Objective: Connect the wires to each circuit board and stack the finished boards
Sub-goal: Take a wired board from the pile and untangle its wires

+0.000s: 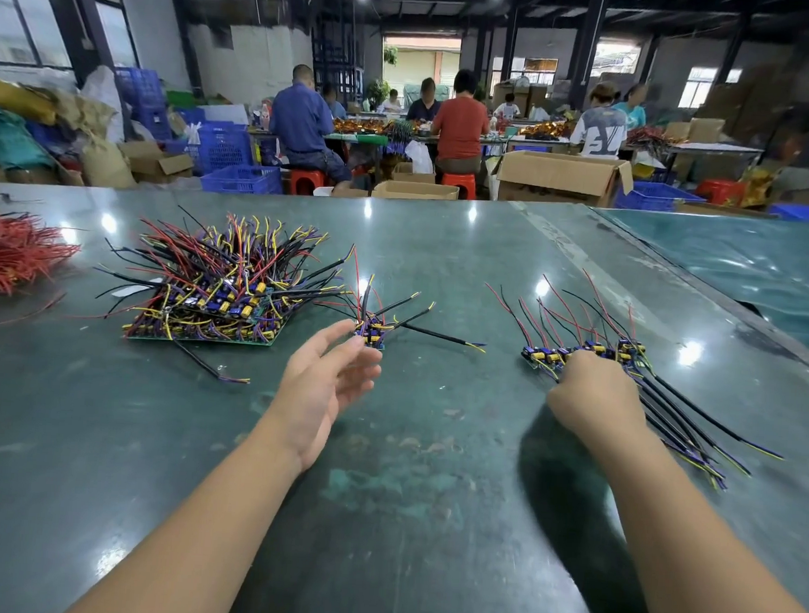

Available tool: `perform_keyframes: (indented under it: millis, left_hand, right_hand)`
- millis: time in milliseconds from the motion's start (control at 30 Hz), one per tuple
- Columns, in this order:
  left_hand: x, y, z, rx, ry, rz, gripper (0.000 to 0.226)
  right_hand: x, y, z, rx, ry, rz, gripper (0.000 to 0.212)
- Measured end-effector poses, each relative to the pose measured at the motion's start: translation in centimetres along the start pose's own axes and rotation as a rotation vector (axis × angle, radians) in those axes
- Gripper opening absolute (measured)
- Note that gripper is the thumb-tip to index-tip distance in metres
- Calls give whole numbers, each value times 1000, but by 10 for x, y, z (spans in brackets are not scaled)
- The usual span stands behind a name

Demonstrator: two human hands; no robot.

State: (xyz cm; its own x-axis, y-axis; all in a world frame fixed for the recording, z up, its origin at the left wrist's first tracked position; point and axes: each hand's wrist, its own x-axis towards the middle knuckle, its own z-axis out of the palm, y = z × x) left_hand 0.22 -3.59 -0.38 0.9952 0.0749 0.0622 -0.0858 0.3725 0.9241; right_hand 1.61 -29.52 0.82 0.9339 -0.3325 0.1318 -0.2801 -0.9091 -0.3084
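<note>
A big stack of wired circuit boards (pixel 211 302) bristling with red, black, yellow and purple wires sits left of centre on the green table (pixel 429 475). A small cluster of wired boards (pixel 373 335) lies just beyond the fingertips of my left hand (pixel 325 387), which is open, palm turned right, holding nothing. A row of wired boards (pixel 581 354) lies to the right, with long black leads (pixel 700 432) trailing toward me. My right hand (pixel 595 398) is curled, fingers down on that row's near edge; what it grips is hidden.
A pile of red wires (pixel 9 254) lies at the far left edge. A glossy teal sheet (pixel 739 277) covers the table's right part. Beyond the table stand cardboard boxes (pixel 562 176), blue crates (pixel 241 177) and several seated people at other benches.
</note>
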Motion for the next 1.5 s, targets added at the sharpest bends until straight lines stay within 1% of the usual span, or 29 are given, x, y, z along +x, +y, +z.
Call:
perform_keyframes:
  millis: [100,133,200,233,267,333,433,500,567,600,700,767,800,867,933,1000,1067,1167,1200,1267,1367,1433,1500]
  left_hand:
    - [7,-4,-5,274,211,260,25]
    - [9,-5,-8,350,260,319,27]
    - [14,-8,-15,465,301,354,29]
    - [17,-11,-19,532,309,337,28]
    - [20,-13,-22,609,308,303,28]
    - [22,-19,-28,753,271,239,27]
    - [22,-27,-27,989,197,237,23]
    - [27,-30,-22,1240,158,219,21]
    - [36,-30,-15,1471,163,126,37]
    - [41,-29,-12,1516,174,77,43]
    - [62,-26,1,1500,209,-30,52]
    - [76,-25,9,1479,243,-69,52]
    - [82,-25,13,1433,279,-72,47]
    - [88,-25,18,1297,387,-51,26]
    - [88,-29,20,1234,493,-27,7]
    - [86,-33,21,1241,541,5,8]
    - [87,-33,23,1244,549,17,7]
    - [92,-29,23,1252,569,-29,34]
    - [93,-28,24,1259,581,-50,36]
    - [97,-29,26,1280,603,-79,33]
    - [99,-29,27,1299,580,-74,26]
    - [95,-28,25,1285,524,-41,24]
    - [82,-25,22,1204,465,18,17]
  right_hand:
    - [2,3,0,13,21,35,29]
    - [3,3,-1,9,23,45,26]
    - [3,2,-2,-17,16,51,14]
    - [1,0,-3,-51,13,58,9]
    - [0,-1,-4,-90,26,64,11]
    - [-2,-6,-3,-128,112,40,23]
    - [-11,-21,6,28,249,-146,20]
    - [-18,-31,17,122,256,-272,17]
    - [-24,-39,28,187,226,-361,15]
    - [-26,-42,34,234,199,-393,14]
    - [-34,-50,44,422,40,-492,13]
    - [-40,-55,47,463,-31,-632,14]
    - [-41,-56,48,475,-44,-690,14]
    - [-42,-56,47,498,-54,-733,15]
    - [-41,-55,47,514,-63,-724,15]
    - [-40,-54,47,520,-70,-717,15]
    - [-41,-55,47,517,-89,-713,15]
    - [-43,-55,46,515,-99,-722,15]
    - [-43,-55,45,515,-102,-726,15]
    - [-43,-54,44,511,-111,-727,15]
    - [-42,-54,44,481,-75,-656,17]
    - [-37,-53,44,452,-28,-585,20]
    - [-34,-52,45,435,-1,-546,22]
